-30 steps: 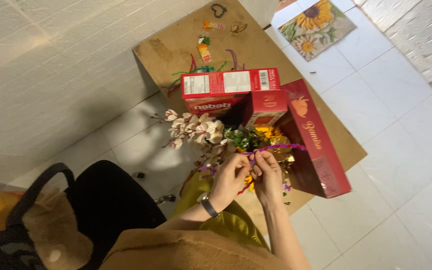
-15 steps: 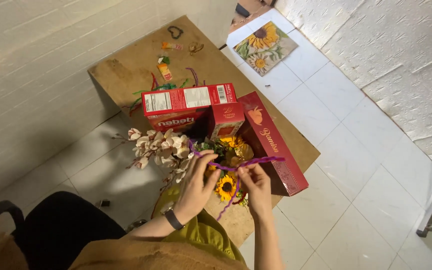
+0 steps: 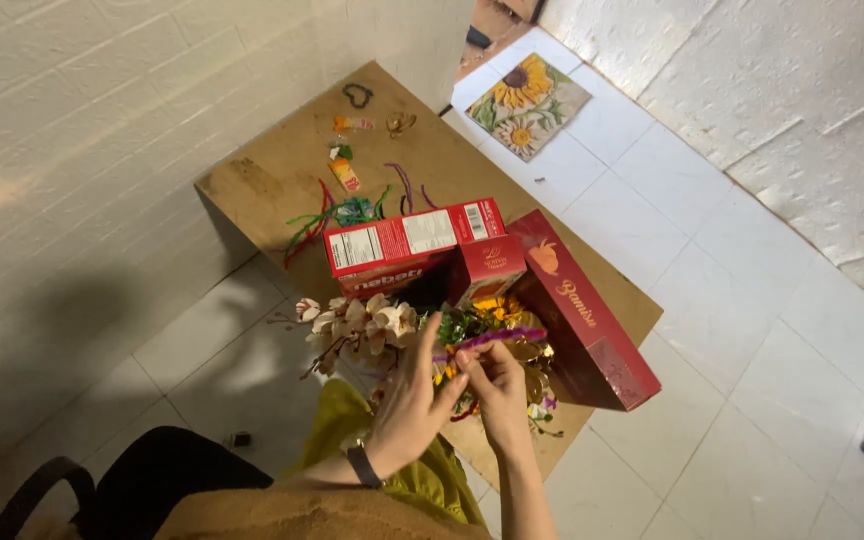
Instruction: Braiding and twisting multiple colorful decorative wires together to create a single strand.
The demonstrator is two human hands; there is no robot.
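My left hand [image 3: 414,400] and my right hand [image 3: 497,385] meet over a bunch of artificial flowers [image 3: 492,330] with yellow and orange heads. Both pinch a purple fuzzy pipe cleaner [image 3: 502,337] that runs to the right above the bunch. A black band sits on my left wrist. A spray of pale cream flowers [image 3: 357,322] sticks out to the left of my hands. Directly behind the flowers stand a red carton [image 3: 412,240] and a smaller red box [image 3: 489,265].
A long dark-red box [image 3: 582,315] lies at the right on the brown board [image 3: 272,185] that rests on the white tiled floor. More pipe cleaners [image 3: 337,215] and small trinkets lie at the board's far end. A sunflower picture [image 3: 530,100] lies on the floor beyond.
The camera view has shifted, so the board sits further right and higher. My hands have stayed together on the purple pipe cleaner above the flower bunch.
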